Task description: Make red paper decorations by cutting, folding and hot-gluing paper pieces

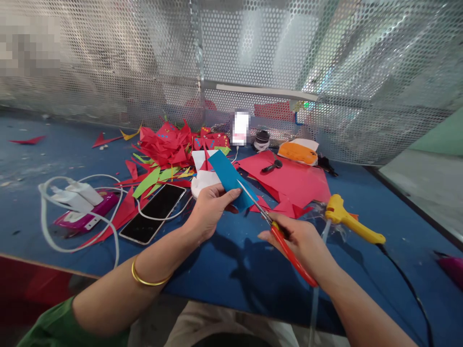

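Note:
Between its thumb and fingers, my left hand (pixel 213 207) pinches the lower part of a blue paper strip (pixel 227 173), which slants up and to the left. My right hand (pixel 298 241) is wrapped round the red handles of a pair of scissors (pixel 294 258). The scissor blades point up and left and lie over the right part of the strip, close to my left thumb. Whether the blades have cut into the paper cannot be made out. Red paper sheets (pixel 304 180) lie beyond the blades.
A pile of red cut pieces (pixel 166 144) and green scraps (pixel 147 182) lies at the back left. A black phone (pixel 154 214), white cables and a purple power strip (pixel 87 212) are on the left. On the right lies a yellow glue gun (pixel 356 226). Perforated metal stands behind.

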`<action>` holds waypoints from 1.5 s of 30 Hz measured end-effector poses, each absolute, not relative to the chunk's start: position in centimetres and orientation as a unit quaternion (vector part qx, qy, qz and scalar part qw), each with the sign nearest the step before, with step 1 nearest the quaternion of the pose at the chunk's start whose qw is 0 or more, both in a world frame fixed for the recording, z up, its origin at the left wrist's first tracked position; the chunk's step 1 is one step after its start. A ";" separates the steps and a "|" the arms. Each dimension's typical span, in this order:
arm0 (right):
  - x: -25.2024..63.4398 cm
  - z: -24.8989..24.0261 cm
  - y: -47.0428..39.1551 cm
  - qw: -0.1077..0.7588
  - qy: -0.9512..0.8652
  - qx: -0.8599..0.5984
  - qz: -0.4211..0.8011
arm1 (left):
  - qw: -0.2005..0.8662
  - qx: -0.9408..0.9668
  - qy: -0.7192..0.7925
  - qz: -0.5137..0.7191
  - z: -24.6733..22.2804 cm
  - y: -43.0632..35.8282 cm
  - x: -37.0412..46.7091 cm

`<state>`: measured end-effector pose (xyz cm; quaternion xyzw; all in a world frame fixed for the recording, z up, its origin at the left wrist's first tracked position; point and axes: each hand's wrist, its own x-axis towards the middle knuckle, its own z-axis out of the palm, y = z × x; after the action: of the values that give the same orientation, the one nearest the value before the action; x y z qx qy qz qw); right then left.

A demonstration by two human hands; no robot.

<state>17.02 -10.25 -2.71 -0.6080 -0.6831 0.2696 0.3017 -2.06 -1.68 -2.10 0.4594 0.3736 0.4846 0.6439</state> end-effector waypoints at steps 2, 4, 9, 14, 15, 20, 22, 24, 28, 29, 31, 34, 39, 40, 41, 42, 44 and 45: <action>17.0 -2.8 -10.2 0.302 -0.689 -0.603 0.264 | 0.648 0.454 0.374 0.485 -2.1 -1.7 -2.1; 17.0 -2.9 -10.2 0.299 -0.693 -0.603 0.257 | 0.654 0.450 0.375 0.479 -2.0 -1.7 -2.1; 17.2 -2.8 -10.1 0.293 -0.694 -0.605 0.258 | 0.656 0.435 0.381 0.485 -1.7 -1.5 -2.5; 17.3 -2.9 -10.1 0.285 -0.712 -0.609 0.203 | 0.630 0.426 0.391 0.519 -1.7 -1.0 -2.7; 17.2 -2.9 -10.1 0.283 -0.714 -0.610 0.194 | 0.630 0.425 0.390 0.519 -1.7 -1.0 -2.7; 16.8 -3.0 -10.1 0.277 -0.710 -0.622 0.177 | 0.636 0.409 0.387 0.527 -1.7 -1.0 -2.6; 16.7 -2.9 -10.2 0.274 -0.715 -0.622 0.167 | 0.636 0.408 0.389 0.527 -1.7 -1.1 -2.5; 16.6 -3.0 -10.3 0.274 -0.717 -0.622 0.153 | 0.637 0.410 0.392 0.523 -1.7 -1.2 -2.5; 16.6 -3.3 -10.4 0.278 -0.714 -0.625 0.148 | 0.640 0.410 0.393 0.517 -1.8 -1.5 -2.3; 16.6 -3.4 -10.4 0.281 -0.714 -0.624 0.150 | 0.641 0.411 0.393 0.515 -1.9 -1.6 -2.2; 16.6 -3.5 -10.3 0.288 -0.713 -0.620 0.157 | 0.644 0.418 0.392 0.507 -2.1 -1.7 -2.1; 16.5 -3.5 -10.3 0.291 -0.714 -0.613 0.173 | 0.651 0.429 0.388 0.492 -2.3 -1.9 -2.0; 16.2 -3.4 -10.3 0.293 -0.708 -0.616 0.182 | 0.657 0.423 0.391 0.486 -2.7 -1.9 -2.0; 16.2 -3.4 -10.3 0.293 -0.708 -0.616 0.182 | 0.658 0.422 0.391 0.486 -2.7 -1.9 -2.0; 16.1 -3.4 -10.4 0.293 -0.709 -0.615 0.182 | 0.658 0.422 0.391 0.486 -2.7 -1.9 -2.0; 16.1 -3.4 -10.4 0.294 -0.709 -0.615 0.183 | 0.658 0.421 0.391 0.487 -2.7 -1.9 -2.0; 16.0 -3.5 -10.5 0.296 -0.709 -0.612 0.186 | 0.659 0.417 0.392 0.489 -2.6 -1.9 -2.0; 16.0 -3.5 -10.5 0.297 -0.710 -0.611 0.187 | 0.660 0.414 0.393 0.489 -2.6 -1.9 -2.0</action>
<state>16.01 -10.49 -3.48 -0.6108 -0.7095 0.1874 0.2974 -1.98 -1.91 -2.55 0.4137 0.3927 0.4889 0.6600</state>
